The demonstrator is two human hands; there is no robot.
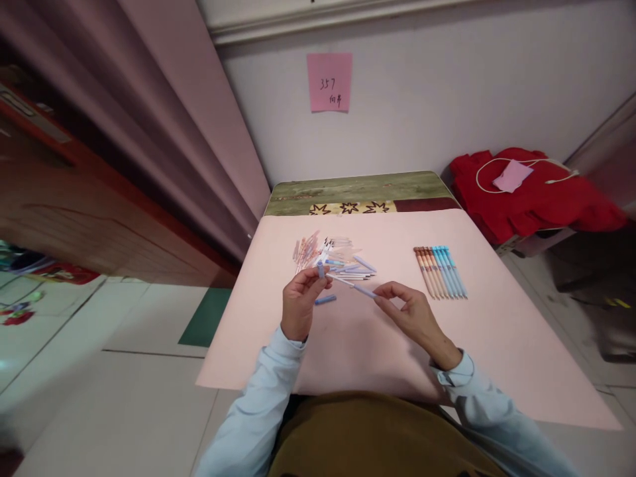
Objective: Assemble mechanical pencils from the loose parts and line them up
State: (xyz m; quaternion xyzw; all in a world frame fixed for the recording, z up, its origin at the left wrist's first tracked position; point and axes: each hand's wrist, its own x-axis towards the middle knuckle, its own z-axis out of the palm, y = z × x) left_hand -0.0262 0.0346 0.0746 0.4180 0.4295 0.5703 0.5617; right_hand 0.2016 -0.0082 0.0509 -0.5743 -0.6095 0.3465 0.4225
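My left hand (pixel 299 301) is closed in a pinch around a small purple pen cap (pixel 320 269), held just above the pink table cover (pixel 348 344). My right hand (pixel 410 315) pinches a thin pen barrel (pixel 358 288) whose white tip points toward the left hand. A second purple piece (pixel 325 300) lies on the cover between the hands. Just beyond them sits a loose pile of pen parts (pixel 332 260). A neat row of assembled pens (pixel 440 270), some brown and some blue, lies to the right.
A pink note (pixel 329 82) is stuck on the wall ahead. Red cloth with a white cable (pixel 527 189) lies on a seat at the right. A curtain (pixel 163 126) and wooden furniture stand at the left. Tiled floor surrounds the table.
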